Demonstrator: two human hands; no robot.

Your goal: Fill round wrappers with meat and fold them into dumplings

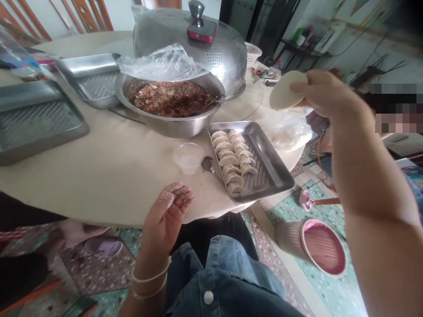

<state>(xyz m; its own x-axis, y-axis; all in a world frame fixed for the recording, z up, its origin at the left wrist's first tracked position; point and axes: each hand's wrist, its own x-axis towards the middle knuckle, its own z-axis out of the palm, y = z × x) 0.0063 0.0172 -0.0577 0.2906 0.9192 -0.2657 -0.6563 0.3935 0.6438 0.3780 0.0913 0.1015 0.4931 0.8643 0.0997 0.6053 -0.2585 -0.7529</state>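
Observation:
My right hand (320,94) is raised at the right, pinching a round, pale dumpling wrapper (284,91) by its edge. Near the table's front edge is my left hand (170,209), palm up with loosely curled, floury fingers and nothing visible in it. Two rows of folded dumplings (229,160) lie in a metal tray (269,176), whose right part is bare. Left of that tray are a spoon (208,164) and a clear plastic bowl (189,158). Behind them a large steel bowl (175,127) holds minced filling (172,97), with a utensil handle at its right rim.
Clear plastic film (161,64) hangs over the steel bowl's back rim. Two more metal trays (74,127) (102,103) stand at the left. A perforated dome lid (228,57) with a phone (202,30) on it stands behind. A pink-lined bin (324,246) is on the floor.

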